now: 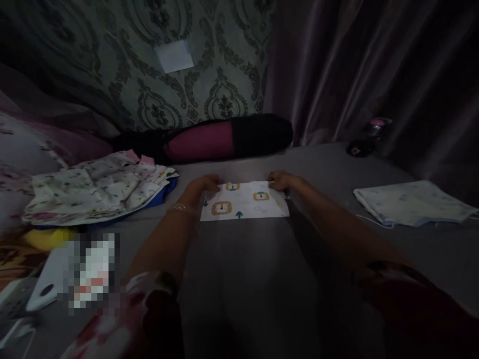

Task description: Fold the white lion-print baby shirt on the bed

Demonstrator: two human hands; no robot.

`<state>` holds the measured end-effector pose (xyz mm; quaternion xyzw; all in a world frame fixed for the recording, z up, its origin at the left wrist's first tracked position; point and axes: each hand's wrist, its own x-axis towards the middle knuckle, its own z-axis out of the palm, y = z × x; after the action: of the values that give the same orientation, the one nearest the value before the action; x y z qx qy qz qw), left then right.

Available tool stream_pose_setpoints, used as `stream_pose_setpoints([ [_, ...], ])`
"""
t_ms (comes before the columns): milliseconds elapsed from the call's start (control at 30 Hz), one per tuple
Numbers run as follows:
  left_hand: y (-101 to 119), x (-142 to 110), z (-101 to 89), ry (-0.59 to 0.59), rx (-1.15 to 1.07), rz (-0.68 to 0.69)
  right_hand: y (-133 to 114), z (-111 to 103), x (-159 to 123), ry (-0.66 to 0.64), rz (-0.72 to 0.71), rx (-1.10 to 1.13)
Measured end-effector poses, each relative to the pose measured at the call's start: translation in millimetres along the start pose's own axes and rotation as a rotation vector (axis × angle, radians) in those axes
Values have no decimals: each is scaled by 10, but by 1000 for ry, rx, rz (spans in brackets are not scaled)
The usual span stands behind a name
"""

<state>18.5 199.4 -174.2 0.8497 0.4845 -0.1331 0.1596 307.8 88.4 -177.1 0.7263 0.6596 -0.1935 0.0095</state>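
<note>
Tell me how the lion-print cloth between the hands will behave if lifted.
The lion-print cloth will probably flop, since it looks like folded fabric. It seems light, lying thin and flat. Rolling looks unlikely, given its flat, boxy outline.

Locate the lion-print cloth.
In the head view's centre, the lion-print cloth lies on the grey sheet, nearer than the black-and-pink bundle, with the left hand and right hand at its far corners.

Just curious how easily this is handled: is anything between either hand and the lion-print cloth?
Nothing visible is: the left hand and the right hand touch the lion-print cloth at its far corners. The pile of patterned clothes lies off to the left.
</note>
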Motion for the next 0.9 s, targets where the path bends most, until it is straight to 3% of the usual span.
stream_pose_setpoints([
  [100, -64, 38, -65, -77, -77, 14, -24, -65, 60, -94, 7, 44],
  [233, -109, 64, -53, -88, -103, 17, -75, -86, 105, -160, 26, 88],
  [500, -165, -39, -2, 39, -197, 62, -45, -223, -51, -112, -35, 164],
  [900, -63, -836, -658, 130, -640, 189, 109, -768, -553, 17, -224, 447],
])
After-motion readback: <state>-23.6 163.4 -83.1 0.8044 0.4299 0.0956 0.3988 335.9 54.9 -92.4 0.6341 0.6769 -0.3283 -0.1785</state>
